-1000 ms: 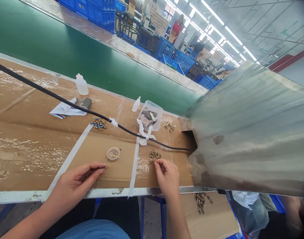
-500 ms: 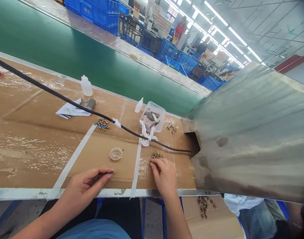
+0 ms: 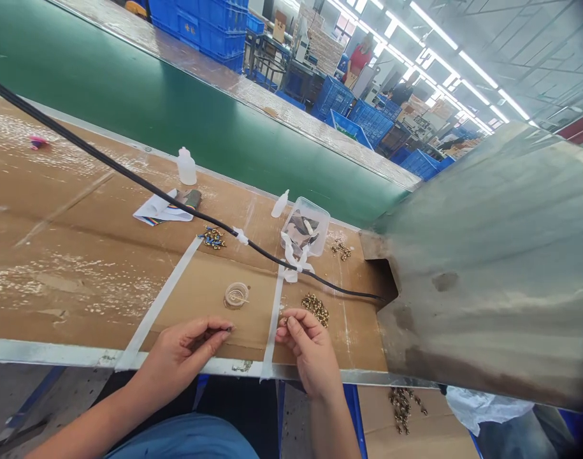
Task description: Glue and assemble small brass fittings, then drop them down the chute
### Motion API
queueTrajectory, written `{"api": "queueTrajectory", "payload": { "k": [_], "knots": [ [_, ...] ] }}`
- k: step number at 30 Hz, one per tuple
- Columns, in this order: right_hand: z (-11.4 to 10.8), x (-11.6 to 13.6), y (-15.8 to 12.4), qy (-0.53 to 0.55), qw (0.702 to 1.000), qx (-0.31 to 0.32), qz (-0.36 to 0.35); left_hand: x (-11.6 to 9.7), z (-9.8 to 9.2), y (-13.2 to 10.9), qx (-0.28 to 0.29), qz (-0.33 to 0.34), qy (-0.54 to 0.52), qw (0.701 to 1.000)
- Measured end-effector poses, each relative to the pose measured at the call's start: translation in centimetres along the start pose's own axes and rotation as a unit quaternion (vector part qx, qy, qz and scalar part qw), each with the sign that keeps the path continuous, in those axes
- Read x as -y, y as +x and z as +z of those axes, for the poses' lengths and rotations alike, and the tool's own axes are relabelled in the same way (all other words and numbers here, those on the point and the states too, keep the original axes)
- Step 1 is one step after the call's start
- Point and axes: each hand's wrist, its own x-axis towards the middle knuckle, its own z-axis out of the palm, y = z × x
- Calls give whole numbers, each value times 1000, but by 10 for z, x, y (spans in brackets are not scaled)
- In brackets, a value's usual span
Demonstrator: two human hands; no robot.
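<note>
I see the left hand (image 3: 190,350) pinching a tiny dark piece (image 3: 230,329) above the brown cardboard bench top (image 3: 200,280). The right hand (image 3: 313,350) curls beside the heap of small brass-coloured metal parts (image 3: 315,310); I can't tell whether it grips one. Both wrists cross the pale metal front edge (image 3: 81,352); open room separates the hands.

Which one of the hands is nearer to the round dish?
Left. The left hand has its fingertips just below the dish; the right hand is farther, below and to its right.
</note>
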Motion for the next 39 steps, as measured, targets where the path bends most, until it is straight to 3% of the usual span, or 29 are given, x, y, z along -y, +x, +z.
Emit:
{"api": "queueTrajectory", "payload": {
  "k": [4, 14, 30, 39],
  "knots": [
    [20, -8, -3, 105, 992, 5, 77, -3, 1, -1, 11, -4, -9, 1000],
    [43, -11, -10, 93, 990, 25, 100, -11, -1, -1, 30, 16, -7, 999],
    [52, -19, -15, 17, 998, 35, 53, -12, -4, -1, 52, 14, -33, 998],
    [49, -28, -11, 42, 998, 33, 29, -10, -2, -1, 49, 28, -20, 998]
  ]
}}
